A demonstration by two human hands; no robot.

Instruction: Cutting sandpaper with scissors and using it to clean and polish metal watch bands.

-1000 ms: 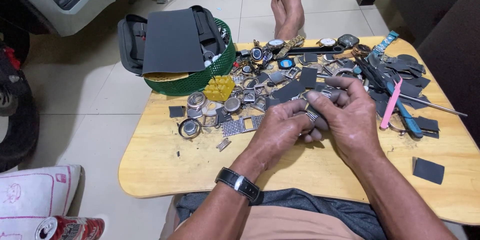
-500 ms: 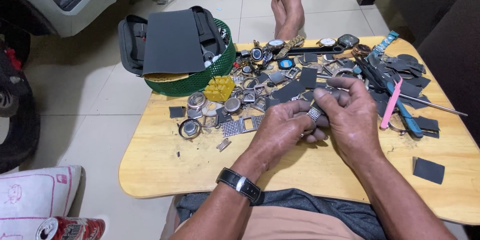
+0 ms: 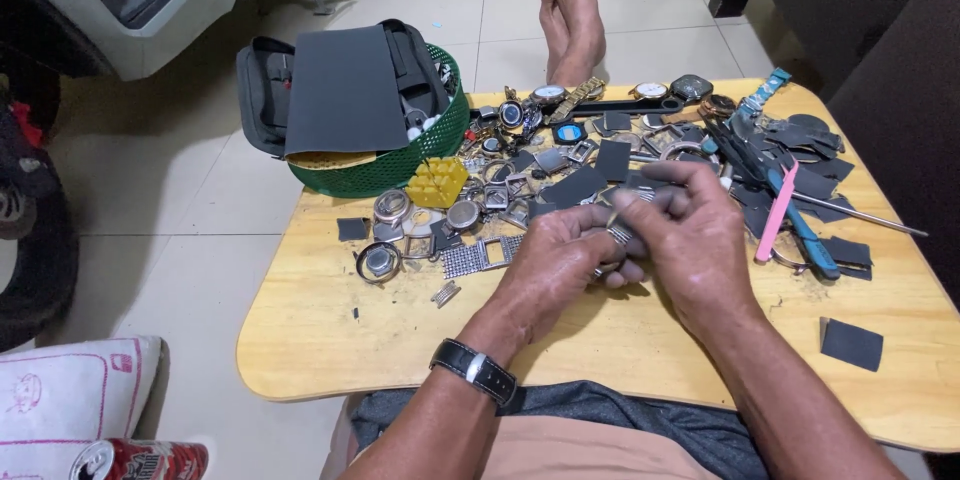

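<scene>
Barely anything shifts since the earlier frames: both hands stay together over the yellow wooden bench (image 3: pixel 330 340). Left hand (image 3: pixel 555 265) and right hand (image 3: pixel 690 240) pinch a small silver metal watch part (image 3: pixel 620 234) between their fingertips, above mid-bench. Risk: it slips into the scattered watch cases (image 3: pixel 460 215) and dark sandpaper scraps (image 3: pixel 575 185), or rolls off the edge.

Both forearms extend forward from the lower edge of the view and converge at centre. Left hand (image 3: pixel 560 260): back facing up, fingers curled inward, a ring on one finger. Right hand (image 3: pixel 690 235): back facing up, fingers bent toward the left hand, touching it.
</scene>
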